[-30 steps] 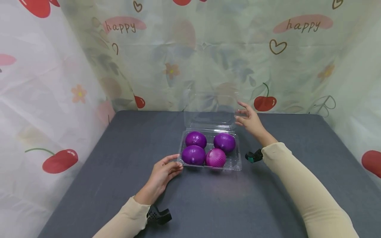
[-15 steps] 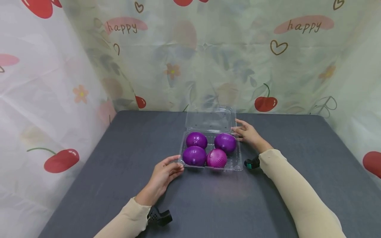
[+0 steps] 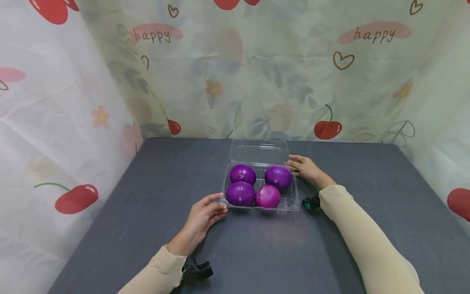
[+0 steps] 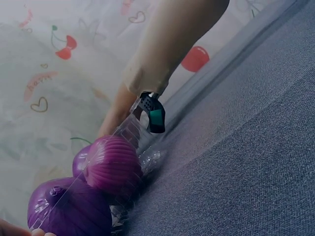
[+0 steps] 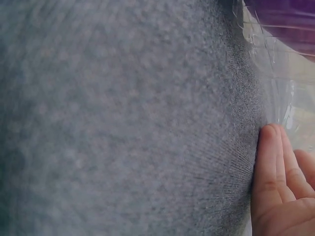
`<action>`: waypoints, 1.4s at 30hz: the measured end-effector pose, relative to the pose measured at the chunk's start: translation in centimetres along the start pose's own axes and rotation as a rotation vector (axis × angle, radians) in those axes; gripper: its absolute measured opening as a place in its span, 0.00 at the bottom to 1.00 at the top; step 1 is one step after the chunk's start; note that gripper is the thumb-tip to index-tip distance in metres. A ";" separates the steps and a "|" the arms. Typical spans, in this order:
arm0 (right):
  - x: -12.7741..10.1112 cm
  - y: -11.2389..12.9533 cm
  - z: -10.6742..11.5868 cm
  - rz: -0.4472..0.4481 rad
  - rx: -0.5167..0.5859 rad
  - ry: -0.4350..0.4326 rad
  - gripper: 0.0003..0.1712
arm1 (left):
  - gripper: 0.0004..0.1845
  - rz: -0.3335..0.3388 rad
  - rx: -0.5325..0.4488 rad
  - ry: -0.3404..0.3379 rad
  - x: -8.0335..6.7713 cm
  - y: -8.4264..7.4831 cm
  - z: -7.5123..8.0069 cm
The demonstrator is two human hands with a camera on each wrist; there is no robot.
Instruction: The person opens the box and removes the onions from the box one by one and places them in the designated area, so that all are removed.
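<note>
A clear plastic box stands on the table with its lid folded back, low behind it. Inside lie three smooth dark purple onions and a lighter, pink-purple onion with ribbed skin, front right of them. My left hand pinches the box's front left corner between thumb and fingers; only its fingertips show in the left wrist view. At the back right corner, by the hinge, my right hand has its fingers straight against the plastic. In the right wrist view those fingers touch the clear wall.
The table has a dark grey cloth cover. Behind it hangs a pale printed curtain, with more of the curtain at both sides. A black wrist camera juts out under my left sleeve, another under the right.
The lid has swung backward and down from upright to nearly flat. My right hand has come down with it to the box's back right corner. My left hand stays at the front left corner.
</note>
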State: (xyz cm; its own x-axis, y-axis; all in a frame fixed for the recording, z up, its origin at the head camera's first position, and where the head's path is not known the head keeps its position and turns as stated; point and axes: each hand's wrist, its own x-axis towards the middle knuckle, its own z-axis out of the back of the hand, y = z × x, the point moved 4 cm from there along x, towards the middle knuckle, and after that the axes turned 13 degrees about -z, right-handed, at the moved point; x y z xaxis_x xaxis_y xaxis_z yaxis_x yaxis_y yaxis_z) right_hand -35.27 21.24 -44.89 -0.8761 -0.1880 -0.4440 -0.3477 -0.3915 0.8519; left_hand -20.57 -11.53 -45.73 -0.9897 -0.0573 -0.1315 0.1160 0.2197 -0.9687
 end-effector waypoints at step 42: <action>-8.6 6.7 -1.2 0.384 -0.147 0.034 0.32 | 0.20 -0.006 0.011 0.005 -0.1 -0.1 0.0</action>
State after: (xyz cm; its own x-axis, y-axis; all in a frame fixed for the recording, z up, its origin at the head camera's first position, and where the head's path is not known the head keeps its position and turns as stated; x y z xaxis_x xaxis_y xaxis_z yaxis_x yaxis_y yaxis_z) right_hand -29.73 19.15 -35.69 -0.9203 -0.3746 -0.1125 0.0559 -0.4107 0.9101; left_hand -20.45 -11.54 -45.58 -0.9908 -0.0534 -0.1242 0.1105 0.2090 -0.9716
